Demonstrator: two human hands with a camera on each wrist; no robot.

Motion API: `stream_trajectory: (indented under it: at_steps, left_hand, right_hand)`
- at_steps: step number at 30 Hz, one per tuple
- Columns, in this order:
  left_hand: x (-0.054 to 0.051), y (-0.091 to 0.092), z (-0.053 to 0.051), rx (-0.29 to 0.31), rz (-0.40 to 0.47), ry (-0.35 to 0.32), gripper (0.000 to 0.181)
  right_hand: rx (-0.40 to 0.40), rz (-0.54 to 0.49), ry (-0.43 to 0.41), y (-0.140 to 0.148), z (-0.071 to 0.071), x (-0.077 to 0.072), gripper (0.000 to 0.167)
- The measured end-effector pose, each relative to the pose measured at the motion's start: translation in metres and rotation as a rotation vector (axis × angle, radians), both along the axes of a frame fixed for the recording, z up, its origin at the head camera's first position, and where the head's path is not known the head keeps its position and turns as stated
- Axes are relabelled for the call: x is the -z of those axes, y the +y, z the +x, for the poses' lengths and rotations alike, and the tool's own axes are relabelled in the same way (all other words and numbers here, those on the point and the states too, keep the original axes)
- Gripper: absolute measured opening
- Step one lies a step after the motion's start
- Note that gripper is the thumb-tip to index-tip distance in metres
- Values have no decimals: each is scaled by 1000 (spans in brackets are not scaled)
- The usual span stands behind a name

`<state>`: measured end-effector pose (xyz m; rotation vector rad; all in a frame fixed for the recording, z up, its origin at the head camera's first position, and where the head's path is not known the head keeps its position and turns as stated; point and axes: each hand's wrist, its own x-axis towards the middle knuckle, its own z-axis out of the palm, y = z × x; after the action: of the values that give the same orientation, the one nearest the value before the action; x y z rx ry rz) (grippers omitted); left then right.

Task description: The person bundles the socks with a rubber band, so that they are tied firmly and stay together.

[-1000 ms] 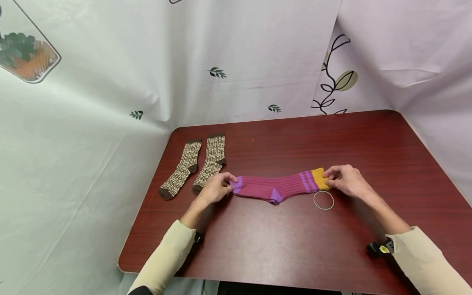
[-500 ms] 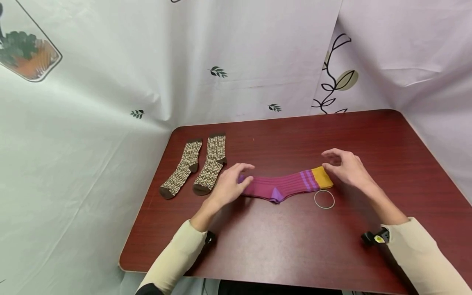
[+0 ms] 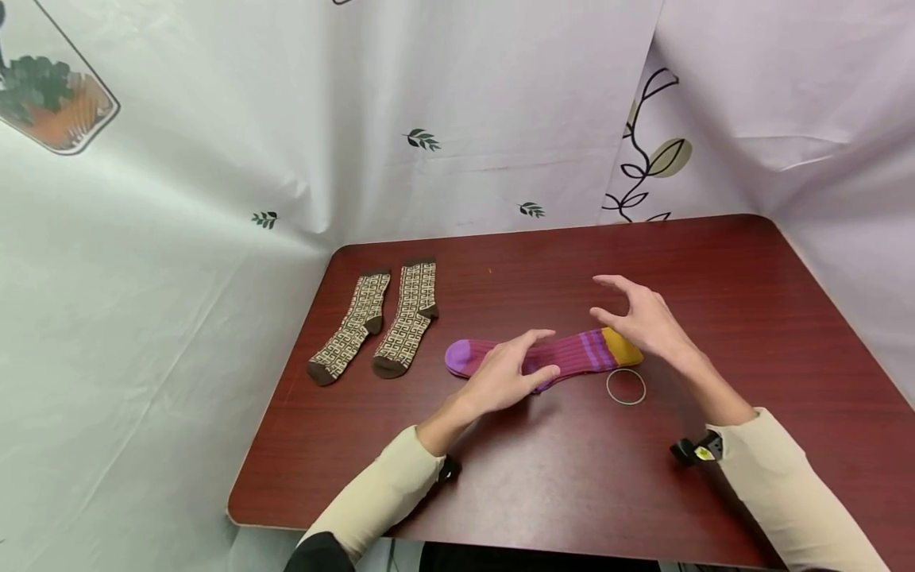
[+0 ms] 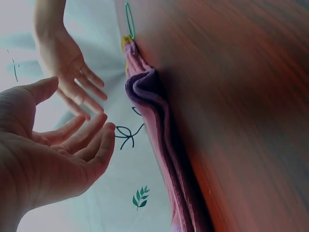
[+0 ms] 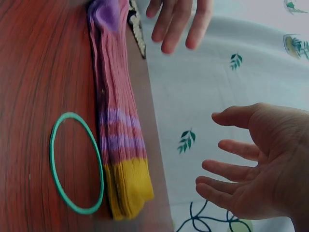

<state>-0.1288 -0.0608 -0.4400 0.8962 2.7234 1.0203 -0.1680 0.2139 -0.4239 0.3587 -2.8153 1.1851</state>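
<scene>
A magenta sock (image 3: 572,353) with a purple toe and heel and a yellow cuff lies flat across the table; the right wrist view shows two layers, one sock on another. Over its middle hovers my left hand (image 3: 503,376), fingers spread and holding nothing, hiding part of the foot. My right hand (image 3: 646,322) is raised by the yellow cuff with thumb and fingers apart, also holding nothing. Just below the cuff lies a thin pale green ring (image 5: 52,150), beside the sock and not around it.
Two brown-and-cream patterned socks (image 3: 352,330) lie side by side at the table's left. The dark red wooden table (image 3: 572,477) has rounded corners. White printed sheets (image 3: 486,103) hang behind it and at both sides.
Both hands have let go of the magenta sock's ends and lifted. My left hand has moved right over the sock's middle; my right hand has shifted up and left. The sock stays in place.
</scene>
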Motion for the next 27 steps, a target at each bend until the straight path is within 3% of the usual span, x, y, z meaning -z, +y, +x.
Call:
stream_trajectory:
  at_steps: [15,22,27]
  left_hand:
    - [7,-6,-10,-59,-88,27,69]
    - [10,-27,-15,-116,-106,43,69]
    - [12,-49,-17,-190,-122,36,68]
  right_hand:
    - [-148,-56,-2,-62,-24,13,61]
    - [-203,-72,-39,-89,-38,16,60]
    - [-227,-90,-44,-106,-50,21,59]
